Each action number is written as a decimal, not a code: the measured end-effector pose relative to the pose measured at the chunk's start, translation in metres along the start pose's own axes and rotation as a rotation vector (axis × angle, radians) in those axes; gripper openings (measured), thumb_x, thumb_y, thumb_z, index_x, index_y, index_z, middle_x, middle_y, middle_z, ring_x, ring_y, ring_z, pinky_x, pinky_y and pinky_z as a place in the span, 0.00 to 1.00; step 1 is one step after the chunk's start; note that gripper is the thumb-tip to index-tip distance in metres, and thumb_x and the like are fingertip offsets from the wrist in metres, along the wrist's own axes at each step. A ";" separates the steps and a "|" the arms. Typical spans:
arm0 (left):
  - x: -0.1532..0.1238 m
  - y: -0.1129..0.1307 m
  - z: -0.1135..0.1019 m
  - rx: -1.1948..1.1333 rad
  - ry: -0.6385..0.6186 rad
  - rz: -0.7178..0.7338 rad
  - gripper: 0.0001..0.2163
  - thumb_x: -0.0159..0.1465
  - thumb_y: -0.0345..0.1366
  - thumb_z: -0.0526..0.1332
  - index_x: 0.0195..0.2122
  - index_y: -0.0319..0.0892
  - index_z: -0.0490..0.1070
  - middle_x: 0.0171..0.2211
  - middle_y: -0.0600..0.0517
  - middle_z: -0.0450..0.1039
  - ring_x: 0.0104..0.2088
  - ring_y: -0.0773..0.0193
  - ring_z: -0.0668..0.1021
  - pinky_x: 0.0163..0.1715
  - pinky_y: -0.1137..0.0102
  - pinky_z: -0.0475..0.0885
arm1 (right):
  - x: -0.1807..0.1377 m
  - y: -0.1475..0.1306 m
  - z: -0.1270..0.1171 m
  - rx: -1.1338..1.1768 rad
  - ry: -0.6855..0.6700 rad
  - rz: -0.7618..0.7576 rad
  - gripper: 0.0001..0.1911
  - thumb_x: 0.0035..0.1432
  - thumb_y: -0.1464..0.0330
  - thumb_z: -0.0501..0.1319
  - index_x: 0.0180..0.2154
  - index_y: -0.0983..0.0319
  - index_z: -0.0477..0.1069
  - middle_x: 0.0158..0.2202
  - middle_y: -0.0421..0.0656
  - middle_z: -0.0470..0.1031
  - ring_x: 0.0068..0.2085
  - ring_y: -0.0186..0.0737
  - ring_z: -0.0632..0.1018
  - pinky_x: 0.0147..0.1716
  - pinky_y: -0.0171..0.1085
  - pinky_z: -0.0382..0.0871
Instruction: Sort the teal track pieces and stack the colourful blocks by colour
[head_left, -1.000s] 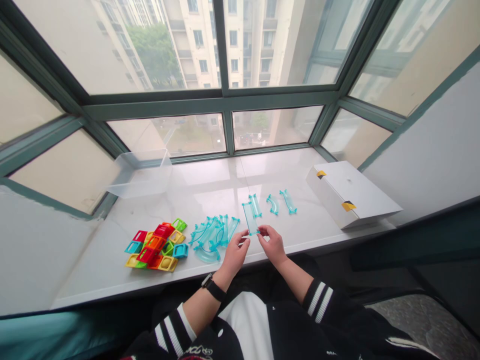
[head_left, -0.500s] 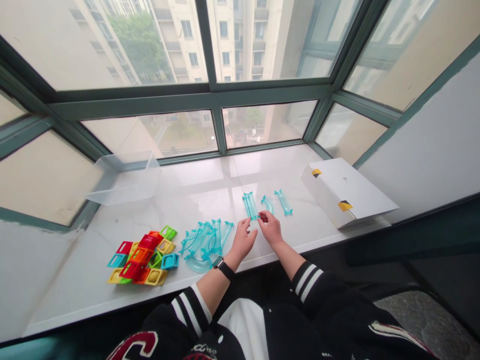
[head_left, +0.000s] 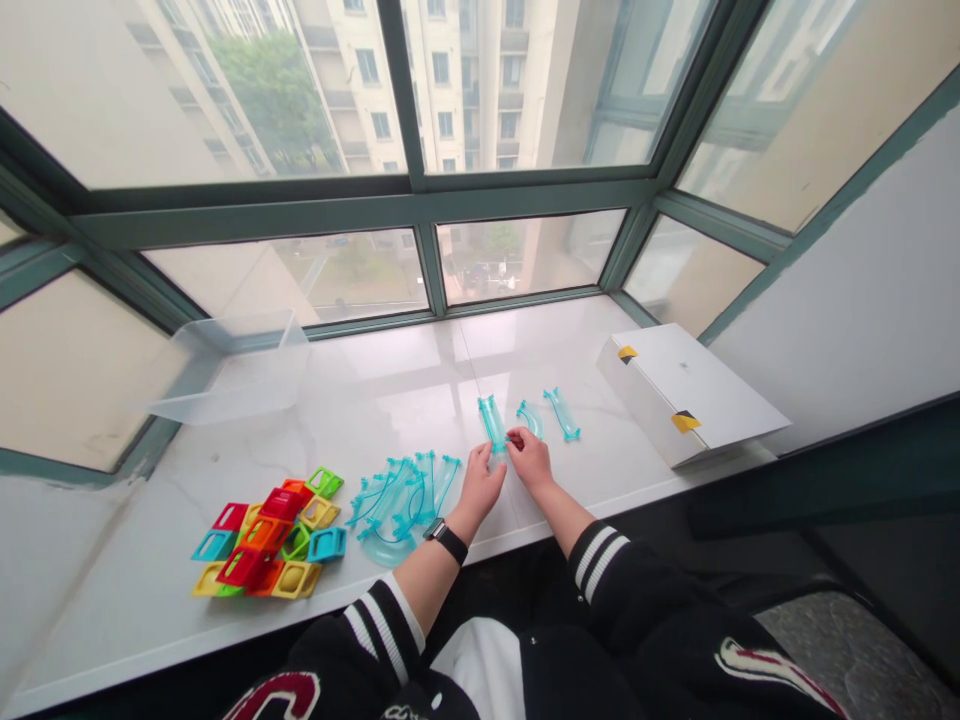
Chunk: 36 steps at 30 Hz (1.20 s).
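Note:
A straight clear teal track piece (head_left: pixel 491 420) points away from me on the white ledge. My left hand (head_left: pixel 482 482) has its near end between thumb and fingers. Close beside it, my right hand (head_left: pixel 529 460) pinches at the right edge of that same end; the fingers partly cover the contact. Just beyond my right hand lies a curved teal track piece (head_left: pixel 532 415), and farther right a straight teal piece (head_left: pixel 562 415). To the left of my left hand is a loose pile of teal track pieces (head_left: pixel 405 505), straight and curved.
Colourful square plastic tiles (head_left: pixel 262 535) are heaped at the left near the front edge. Behind them a clear plastic bin (head_left: pixel 225 400) stands by the window. On the right sits a white box (head_left: pixel 697 390) with yellow-and-black tabs. Window frames (head_left: pixel 375 212) border the white ledge (head_left: pixel 360 395).
My left hand has closed from a loose, spread pose onto the near end of the straight track piece. My right hand stays pinched at that end. The whole view has shifted slightly.

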<state>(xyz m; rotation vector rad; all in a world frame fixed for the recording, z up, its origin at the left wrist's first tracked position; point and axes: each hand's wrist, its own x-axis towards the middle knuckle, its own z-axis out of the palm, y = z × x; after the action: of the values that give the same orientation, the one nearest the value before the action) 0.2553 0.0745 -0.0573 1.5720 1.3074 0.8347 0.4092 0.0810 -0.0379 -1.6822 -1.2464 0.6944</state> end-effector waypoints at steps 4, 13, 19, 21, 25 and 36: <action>0.000 -0.001 0.001 0.008 -0.011 -0.018 0.29 0.65 0.39 0.62 0.68 0.44 0.66 0.66 0.39 0.65 0.66 0.49 0.72 0.61 0.58 0.74 | 0.001 0.004 0.001 -0.014 -0.002 -0.005 0.07 0.57 0.65 0.61 0.39 0.54 0.75 0.40 0.42 0.84 0.43 0.46 0.84 0.49 0.46 0.78; -0.003 -0.007 0.005 -0.013 0.021 -0.015 0.32 0.62 0.37 0.64 0.69 0.44 0.63 0.66 0.39 0.67 0.68 0.49 0.70 0.68 0.55 0.65 | 0.002 0.014 0.006 -0.027 0.015 -0.046 0.09 0.58 0.66 0.61 0.42 0.57 0.75 0.42 0.43 0.84 0.39 0.43 0.83 0.47 0.44 0.78; -0.012 -0.011 0.007 -0.109 0.045 0.009 0.33 0.63 0.38 0.65 0.70 0.42 0.61 0.69 0.36 0.65 0.67 0.46 0.72 0.67 0.52 0.67 | -0.013 0.026 0.010 0.018 0.040 -0.050 0.17 0.58 0.66 0.62 0.50 0.57 0.73 0.52 0.46 0.81 0.37 0.40 0.82 0.45 0.44 0.80; -0.015 -0.012 0.007 -0.120 0.041 0.019 0.34 0.63 0.39 0.66 0.70 0.42 0.61 0.70 0.36 0.64 0.68 0.46 0.71 0.67 0.51 0.67 | -0.023 0.031 0.013 0.015 0.054 -0.058 0.19 0.58 0.67 0.61 0.52 0.58 0.72 0.53 0.48 0.80 0.41 0.43 0.83 0.46 0.45 0.81; -0.019 -0.014 0.007 -0.121 0.043 0.041 0.34 0.65 0.40 0.65 0.71 0.43 0.60 0.71 0.37 0.63 0.68 0.46 0.71 0.68 0.49 0.66 | -0.038 0.038 0.019 -0.042 0.070 -0.115 0.22 0.59 0.70 0.59 0.56 0.58 0.71 0.53 0.50 0.79 0.50 0.48 0.82 0.54 0.50 0.78; -0.021 -0.017 0.005 -0.051 0.052 0.092 0.32 0.65 0.40 0.64 0.70 0.43 0.61 0.69 0.37 0.66 0.66 0.47 0.73 0.67 0.50 0.68 | -0.036 0.043 0.026 -0.139 0.068 -0.152 0.24 0.60 0.72 0.58 0.58 0.59 0.71 0.53 0.50 0.80 0.50 0.49 0.81 0.54 0.50 0.77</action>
<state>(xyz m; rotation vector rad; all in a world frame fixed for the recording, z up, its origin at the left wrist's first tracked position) 0.2488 0.0536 -0.0736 1.5890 1.2484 0.9647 0.3945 0.0517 -0.0905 -1.6872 -1.3842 0.4639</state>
